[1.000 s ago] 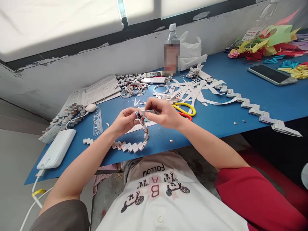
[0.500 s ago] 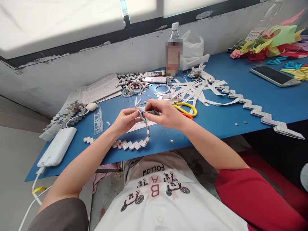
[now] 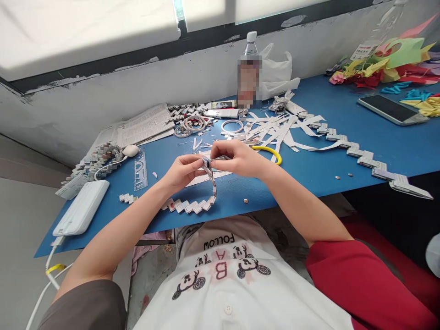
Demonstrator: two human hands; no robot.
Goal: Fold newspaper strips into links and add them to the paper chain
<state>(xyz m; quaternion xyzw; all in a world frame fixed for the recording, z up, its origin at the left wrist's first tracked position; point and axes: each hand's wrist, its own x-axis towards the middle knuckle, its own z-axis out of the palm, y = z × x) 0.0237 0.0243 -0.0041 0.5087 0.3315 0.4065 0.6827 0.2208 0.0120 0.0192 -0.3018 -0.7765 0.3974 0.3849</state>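
A zigzag chain of folded newsprint (image 3: pixel 187 206) lies along the table's front edge and curves up into my hands. My left hand (image 3: pixel 182 172) pinches its upper end between thumb and fingers. Close beside it, my right hand (image 3: pixel 235 158) grips a folded paper strip at that same end; its fingertips partly hide the strip. Yellow-handled scissors (image 3: pixel 275 153) lie behind my right wrist, mostly covered by it. Beneath my hands is a flat sheet of printed paper (image 3: pixel 206 178).
Cut paper strips (image 3: pixel 271 130), tape rolls (image 3: pixel 194 123) and a bottle (image 3: pixel 250 68) stand or lie at the back. A longer paper chain (image 3: pixel 366 158) and a phone (image 3: pixel 392 109) are right. A clear ruler (image 3: pixel 140 170) and white power bank (image 3: pixel 82 208) are left.
Both hands have shifted slightly to the right with the end of the chain. My right wrist now covers the red scissor handle.
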